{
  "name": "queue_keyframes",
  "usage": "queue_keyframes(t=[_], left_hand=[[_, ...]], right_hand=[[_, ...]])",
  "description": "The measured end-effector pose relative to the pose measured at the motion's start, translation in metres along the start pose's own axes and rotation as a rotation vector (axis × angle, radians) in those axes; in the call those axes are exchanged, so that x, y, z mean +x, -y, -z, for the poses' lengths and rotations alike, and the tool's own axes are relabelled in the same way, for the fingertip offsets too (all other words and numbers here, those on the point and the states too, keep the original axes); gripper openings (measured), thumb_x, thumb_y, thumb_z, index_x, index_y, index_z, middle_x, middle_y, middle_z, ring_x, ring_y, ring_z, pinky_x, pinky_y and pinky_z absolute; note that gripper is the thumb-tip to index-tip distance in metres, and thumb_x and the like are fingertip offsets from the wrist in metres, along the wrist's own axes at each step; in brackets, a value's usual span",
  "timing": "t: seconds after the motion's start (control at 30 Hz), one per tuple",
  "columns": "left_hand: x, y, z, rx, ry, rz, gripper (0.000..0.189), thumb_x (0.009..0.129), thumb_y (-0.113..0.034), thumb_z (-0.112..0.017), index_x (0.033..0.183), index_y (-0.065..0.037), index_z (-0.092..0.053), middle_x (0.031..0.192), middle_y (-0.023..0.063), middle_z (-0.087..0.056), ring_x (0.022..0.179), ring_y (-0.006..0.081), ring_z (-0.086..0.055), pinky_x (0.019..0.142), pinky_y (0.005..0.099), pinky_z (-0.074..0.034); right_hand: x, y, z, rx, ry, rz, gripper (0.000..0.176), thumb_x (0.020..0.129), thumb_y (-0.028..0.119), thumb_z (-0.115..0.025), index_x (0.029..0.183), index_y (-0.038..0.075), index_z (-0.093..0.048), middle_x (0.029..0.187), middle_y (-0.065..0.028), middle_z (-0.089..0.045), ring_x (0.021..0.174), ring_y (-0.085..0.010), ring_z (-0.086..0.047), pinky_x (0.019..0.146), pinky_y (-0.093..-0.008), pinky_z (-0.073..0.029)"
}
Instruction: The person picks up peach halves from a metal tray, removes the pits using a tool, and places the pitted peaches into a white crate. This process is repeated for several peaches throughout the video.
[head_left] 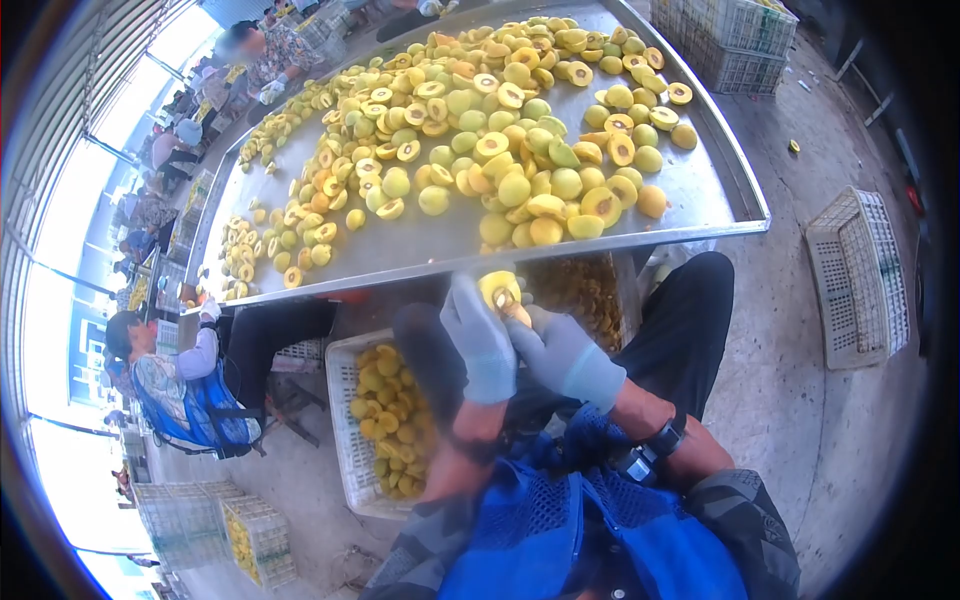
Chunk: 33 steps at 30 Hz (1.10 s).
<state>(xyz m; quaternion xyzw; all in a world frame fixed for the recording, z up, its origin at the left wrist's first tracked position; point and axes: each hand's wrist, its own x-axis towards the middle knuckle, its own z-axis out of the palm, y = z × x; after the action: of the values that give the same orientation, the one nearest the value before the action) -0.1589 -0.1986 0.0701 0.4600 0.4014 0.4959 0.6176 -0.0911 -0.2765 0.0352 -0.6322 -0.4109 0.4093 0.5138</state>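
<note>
Just below the near edge of the steel table, my gloved left hand (478, 338) is closed around a yellow apricot half (496, 287), its cut face turned up. My gloved right hand (572, 352) meets it from the other side, fingers closed. A bare-looking thumb tip presses at the fruit's hollow, where a pale pit shows. Whether a small tool is in the right hand, I cannot tell. Halved apricots (480, 130), several with brown pits, are heaped across the raised-rim table (400, 270) in front of both hands.
A white crate (345, 440) of apricot halves stands at my left leg. Under the table, between my knees, a container holds brown pits (590, 290). An empty crate (850, 290) lies on the right floor; stacked crates (730, 45) stand behind. A seated co-worker (190, 390) is at left.
</note>
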Motion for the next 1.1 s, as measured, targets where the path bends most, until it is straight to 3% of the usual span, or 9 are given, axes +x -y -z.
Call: queue_keyframes(t=[0.2,0.4,0.5,0.6,0.7,0.8,0.97,1.1], left_hand=[[0.002,0.003,0.003,-0.023,0.036,0.032,0.039,0.105,-0.024,-0.040,0.105,0.006,-0.066,0.091,0.0181,-0.071,0.066,0.0237,-0.069,0.060,0.0327,-0.059],[0.002,0.005,0.006,0.102,0.069,-0.149,0.038,0.106,-0.021,-0.038,0.103,0.006,-0.065,0.093,0.0174,-0.072,0.066,0.0231,-0.069,0.054,0.0312,-0.057],[0.005,0.007,0.006,0.047,-0.009,-0.013,0.035,0.106,-0.019,-0.039,0.097,0.004,-0.064,0.092,0.0166,-0.072,0.065,0.0226,-0.068,0.055,0.0309,-0.057],[0.015,0.017,0.017,0.372,0.079,-0.240,0.033,0.107,-0.017,-0.040,0.092,0.004,-0.061,0.090,0.0157,-0.071,0.065,0.0226,-0.068,0.056,0.0308,-0.057],[-0.003,-0.005,0.001,0.125,0.015,-0.072,0.032,0.107,-0.015,-0.041,0.088,0.005,-0.057,0.087,0.0148,-0.069,0.066,0.0215,-0.068,0.058,0.0311,-0.057],[-0.006,0.000,0.013,0.358,0.120,-0.298,0.037,0.111,-0.020,-0.040,0.103,0.006,-0.065,0.093,0.0090,-0.066,0.081,0.0122,-0.059,0.073,0.0287,-0.051],[-0.006,-0.004,0.008,0.232,0.225,-0.370,0.033,0.111,-0.018,-0.044,0.107,0.008,-0.064,0.097,0.0105,-0.066,0.086,0.0146,-0.060,0.076,0.0293,-0.052],[0.005,0.006,0.007,0.226,0.253,-0.397,0.040,0.107,-0.019,-0.037,0.101,0.007,-0.067,0.090,0.0147,-0.071,0.072,0.0203,-0.068,0.066,0.0306,-0.057]], right_hand=[[-0.004,0.008,0.003,0.004,0.030,-0.062,0.047,0.108,0.040,-0.048,0.111,-0.002,-0.068,0.091,-0.0229,-0.073,0.087,-0.0351,-0.072,0.080,-0.0416,-0.053],[-0.009,0.027,0.016,0.276,0.243,-0.302,0.048,0.108,0.039,-0.047,0.109,-0.004,-0.068,0.084,-0.0159,-0.071,0.078,-0.0256,-0.067,0.076,-0.0380,-0.052],[-0.004,0.003,0.004,0.128,0.100,-0.062,0.048,0.108,0.039,-0.048,0.108,-0.004,-0.068,0.084,-0.0149,-0.071,0.078,-0.0230,-0.066,0.076,-0.0377,-0.052],[-0.001,-0.011,0.002,-0.041,0.026,0.071,0.047,0.108,0.038,-0.048,0.108,-0.004,-0.068,0.083,-0.0153,-0.071,0.078,-0.0209,-0.064,0.076,-0.0375,-0.052],[0.001,-0.004,0.008,0.195,0.166,-0.022,0.046,0.108,0.037,-0.048,0.108,-0.004,-0.068,0.085,-0.0180,-0.071,0.078,-0.0212,-0.064,0.076,-0.0379,-0.052],[-0.004,0.008,0.012,0.192,0.218,-0.141,0.045,0.109,0.036,-0.048,0.108,-0.004,-0.068,0.085,-0.0164,-0.071,0.078,-0.0204,-0.064,0.076,-0.0380,-0.051],[-0.015,0.022,0.019,0.271,0.199,-0.169,0.042,0.109,0.035,-0.050,0.105,-0.003,-0.067,0.077,-0.0058,-0.065,0.073,-0.0151,-0.060,0.069,-0.0344,-0.049],[-0.016,0.023,0.020,0.353,0.182,-0.165,0.040,0.109,0.036,-0.050,0.095,0.002,-0.066,0.069,0.0022,-0.057,0.063,-0.0082,-0.053,0.057,-0.0273,-0.043]])
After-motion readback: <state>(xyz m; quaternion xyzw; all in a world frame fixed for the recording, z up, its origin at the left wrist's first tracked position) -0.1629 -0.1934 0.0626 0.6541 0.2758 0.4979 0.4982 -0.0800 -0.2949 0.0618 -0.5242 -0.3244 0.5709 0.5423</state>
